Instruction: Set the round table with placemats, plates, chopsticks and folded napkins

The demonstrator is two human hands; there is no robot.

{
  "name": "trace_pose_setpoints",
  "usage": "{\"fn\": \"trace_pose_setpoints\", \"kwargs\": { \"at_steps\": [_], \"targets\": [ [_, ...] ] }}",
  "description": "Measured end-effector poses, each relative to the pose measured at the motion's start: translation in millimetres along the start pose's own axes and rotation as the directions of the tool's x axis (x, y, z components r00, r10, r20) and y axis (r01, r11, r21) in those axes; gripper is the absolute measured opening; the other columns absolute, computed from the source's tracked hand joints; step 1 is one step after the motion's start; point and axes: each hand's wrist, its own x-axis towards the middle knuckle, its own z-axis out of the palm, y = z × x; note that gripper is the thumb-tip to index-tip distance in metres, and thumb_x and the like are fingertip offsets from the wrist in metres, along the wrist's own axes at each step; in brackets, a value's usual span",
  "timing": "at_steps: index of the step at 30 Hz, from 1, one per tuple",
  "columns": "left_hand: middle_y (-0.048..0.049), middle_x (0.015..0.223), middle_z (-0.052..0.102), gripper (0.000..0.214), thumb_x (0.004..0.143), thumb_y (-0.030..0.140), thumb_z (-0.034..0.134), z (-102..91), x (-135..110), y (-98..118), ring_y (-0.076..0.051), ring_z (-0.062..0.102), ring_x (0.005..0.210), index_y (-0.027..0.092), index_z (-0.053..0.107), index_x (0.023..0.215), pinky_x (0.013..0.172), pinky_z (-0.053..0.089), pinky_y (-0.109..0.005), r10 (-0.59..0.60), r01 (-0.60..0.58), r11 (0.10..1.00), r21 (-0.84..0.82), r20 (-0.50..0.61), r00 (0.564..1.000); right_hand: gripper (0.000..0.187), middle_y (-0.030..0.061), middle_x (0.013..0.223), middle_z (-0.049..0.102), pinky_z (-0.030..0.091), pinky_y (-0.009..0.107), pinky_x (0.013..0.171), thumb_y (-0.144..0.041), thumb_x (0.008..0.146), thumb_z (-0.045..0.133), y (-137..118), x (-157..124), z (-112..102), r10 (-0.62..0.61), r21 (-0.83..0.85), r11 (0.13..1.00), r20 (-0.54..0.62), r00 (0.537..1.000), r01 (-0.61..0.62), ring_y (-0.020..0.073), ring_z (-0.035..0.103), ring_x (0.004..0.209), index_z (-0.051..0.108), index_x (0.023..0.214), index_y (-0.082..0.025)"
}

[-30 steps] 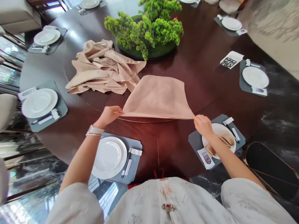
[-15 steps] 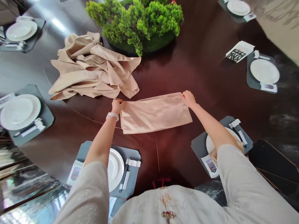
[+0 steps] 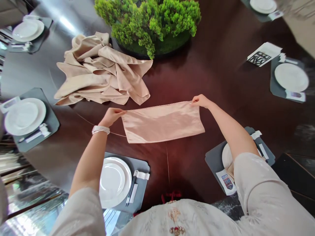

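Left hand (image 3: pixel 111 117), right hand (image 3: pixel 200 101): fingers pinch corners of folded satiny beige napkin (image 3: pixel 162 122); crumpled cloth (image 3: pixel 98 70) beside.

This looked like a formal dining room, perhaps in a restaurant. A large round dark wood table (image 3: pixel 221 88) was set for a group. A white plate (image 3: pixel 115 182) on a grey mat (image 3: pixel 143 167) with chopsticks (image 3: pixel 131 193) lay nearer than the left hand (image 3: pixel 111 116), and a leafy green centerpiece (image 3: pixel 147 26) stood beyond the right hand (image 3: pixel 201 101).

Leafy green centerpiece (image 3: pixel 150 24), white dinner plates (image 3: pixel 112 179)
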Motion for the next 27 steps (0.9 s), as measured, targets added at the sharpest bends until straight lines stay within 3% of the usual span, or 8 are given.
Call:
{"fn": "trace_pose_setpoints", "kwargs": {
  "at_steps": [3,7,12,16,19,23,25,27],
  "targets": [
    [-0.0041,0.078,0.073,0.047,0.059,0.054,0.084,-36.8,-25.1,13.8,-0.014,0.054,0.071,0.014,0.078,0.082,0.067,0.045,-0.027,0.111,-0.115,0.980,-0.162,-0.038,0.993,0.028,-0.0006,0.072,0.063,0.043,0.030,0.069,-0.038,0.053,0.089,-18.8,-39.2,-12.0,-0.017,0.352,0.935,-0.063,0.998,0.038,0.0139,0.055,0.070,0.071,0.064,-0.019],
    [-0.0017,0.075,0.073,0.034,0.054,0.044,0.090,-74.4,-59.6,46.0,-0.015,0.059,0.071,0.019,0.076,0.071,0.074,0.050,-0.031,0.241,-0.314,0.895,-0.318,-0.248,0.938,0.031,-0.0009,0.077,0.064,0.049,0.031,0.069,-0.034,0.049,0.093,-49.4,-85.2,-24.9,-0.058,0.589,0.783,-0.252,0.966,0.201,0.0143,0.060,0.073,0.067,0.063,-0.021],
    [0.0002,0.069,0.071,0.030,0.050,0.040,0.095,-102.9,-99.1,104.9,-0.014,0.060,0.068,0.023,0.076,0.065,0.072,0.049,-0.031,0.407,-0.567,0.731,-0.379,-0.425,0.808,0.041,-0.0032,0.078,0.065,0.055,0.033,0.075,-0.042,0.048,0.096,-87.6,-121.5,-45.0,-0.069,0.664,0.634,-0.463,0.884,0.397,0.0146,0.064,0.077,0.062,0.060,-0.024],
    [0.0002,0.068,0.069,0.031,0.051,0.040,0.095,-113.1,-110.6,139.4,-0.011,0.058,0.066,0.021,0.077,0.067,0.068,0.046,-0.028,0.470,-0.667,0.634,-0.391,-0.491,0.734,0.045,-0.0030,0.075,0.065,0.058,0.033,0.077,-0.050,0.054,0.094,-104.9,-140.0,-62.9,-0.036,0.605,0.632,-0.602,0.798,0.485,0.0147,0.065,0.076,0.059,0.061,-0.024],
    [0.0010,0.063,0.066,0.036,0.048,0.039,0.096,-108.0,-92.3,153.1,-0.008,0.053,0.059,0.017,0.076,0.068,0.060,0.043,-0.025,0.445,-0.659,0.636,-0.402,-0.507,0.738,0.044,-0.0026,0.073,0.065,0.059,0.035,0.076,-0.049,0.058,0.093,-101.7,-139.5,-73.5,-0.002,0.558,0.670,-0.658,0.753,0.490,0.0165,0.066,0.077,0.057,0.065,-0.024],
    [0.0029,0.061,0.063,0.044,0.050,0.037,0.097,-85.5,-38.1,175.7,-0.006,0.051,0.059,0.012,0.073,0.077,0.063,0.049,-0.026,0.405,-0.607,0.670,-0.428,-0.476,0.781,0.041,-0.0020,0.073,0.063,0.057,0.036,0.074,-0.042,0.063,0.091,-84.2,-113.0,-99.0,-0.001,0.462,0.734,-0.732,0.681,0.497,0.0181,0.066,0.079,0.055,0.070,-0.025],
    [0.0032,0.066,0.063,0.048,0.060,0.030,0.094,-74.4,-9.0,194.2,-0.005,0.051,0.062,0.006,0.073,0.095,0.072,0.053,-0.028,0.434,-0.594,0.720,-0.359,-0.434,0.789,0.037,0.0003,0.075,0.064,0.055,0.036,0.074,-0.040,0.066,0.089,-80.0,-101.9,-120.1,-0.014,0.367,0.792,-0.787,0.617,0.487,0.0193,0.066,0.081,0.058,0.077,-0.025],
    [0.0012,0.073,0.065,0.046,0.071,0.023,0.088,-66.1,15.5,214.3,-0.004,0.053,0.067,0.000,0.071,0.107,0.081,0.053,-0.032,0.496,-0.598,0.779,-0.191,-0.397,0.772,0.029,0.0053,0.083,0.068,0.052,0.038,0.077,-0.038,0.075,0.084,-82.2,-105.3,-140.2,-0.077,0.203,0.860,-0.856,0.511,0.469,0.0216,0.066,0.086,0.063,0.088,-0.023]
  ]
}}
